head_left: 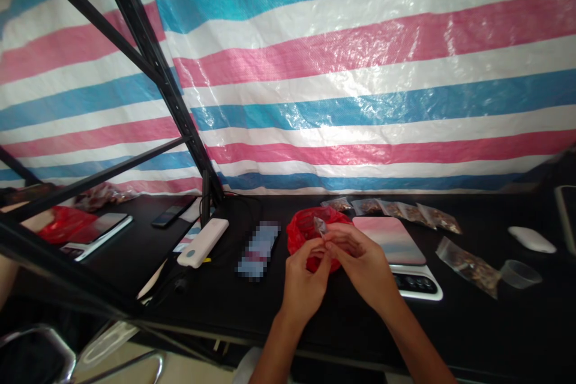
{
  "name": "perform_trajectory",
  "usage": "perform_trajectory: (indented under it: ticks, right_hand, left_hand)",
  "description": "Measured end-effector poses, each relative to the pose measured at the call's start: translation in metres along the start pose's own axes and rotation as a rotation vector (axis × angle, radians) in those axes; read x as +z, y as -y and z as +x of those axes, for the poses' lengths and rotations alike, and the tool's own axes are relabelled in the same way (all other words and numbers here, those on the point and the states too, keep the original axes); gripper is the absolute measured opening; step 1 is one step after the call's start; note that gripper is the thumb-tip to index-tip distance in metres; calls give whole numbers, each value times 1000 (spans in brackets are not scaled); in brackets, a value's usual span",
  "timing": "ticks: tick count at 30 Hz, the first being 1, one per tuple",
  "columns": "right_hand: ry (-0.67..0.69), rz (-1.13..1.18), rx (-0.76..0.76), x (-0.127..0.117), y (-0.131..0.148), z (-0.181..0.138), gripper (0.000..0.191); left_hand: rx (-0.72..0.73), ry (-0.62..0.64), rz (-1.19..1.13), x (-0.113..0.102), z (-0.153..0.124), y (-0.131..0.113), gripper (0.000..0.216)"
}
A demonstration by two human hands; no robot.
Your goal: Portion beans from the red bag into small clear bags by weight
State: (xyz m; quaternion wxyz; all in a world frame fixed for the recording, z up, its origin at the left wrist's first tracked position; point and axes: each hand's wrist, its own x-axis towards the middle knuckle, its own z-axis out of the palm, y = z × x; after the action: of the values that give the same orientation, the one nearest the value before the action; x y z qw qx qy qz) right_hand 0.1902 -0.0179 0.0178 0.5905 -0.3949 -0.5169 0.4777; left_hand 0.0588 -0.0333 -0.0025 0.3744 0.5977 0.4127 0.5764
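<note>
My left hand point(308, 273) and my right hand point(363, 258) meet fingertip to fingertip, both pinching a small clear plastic bag point(320, 226). Most of that bag is hidden by my fingers. Just behind and beneath them stands an open red plastic bag point(297, 229), its contents hard to make out. To the right lies a kitchen scale point(420, 285) with a shiny plate point(389, 240) that mirrors the striped sheet. A filled clear bag of brown bits point(471, 268) rests farther right, beside a small clear plastic cup point(519, 274).
Several filled clear bags point(405, 211) line the table's back. A white oval object point(532, 239) sits at far right. On the left are a blurred-out phone-like object point(258, 250), a white power bank point(203, 243) and a black metal frame point(148, 60). Beyond it lies another scale point(96, 235).
</note>
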Motion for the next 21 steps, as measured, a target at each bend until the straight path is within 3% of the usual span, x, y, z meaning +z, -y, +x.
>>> perform_trajectory:
  ticks: [21]
  right_hand:
    - [66,-69,-38,11,1,3,32]
  left_hand:
    - [-49,-66,6,-11,3,2,14]
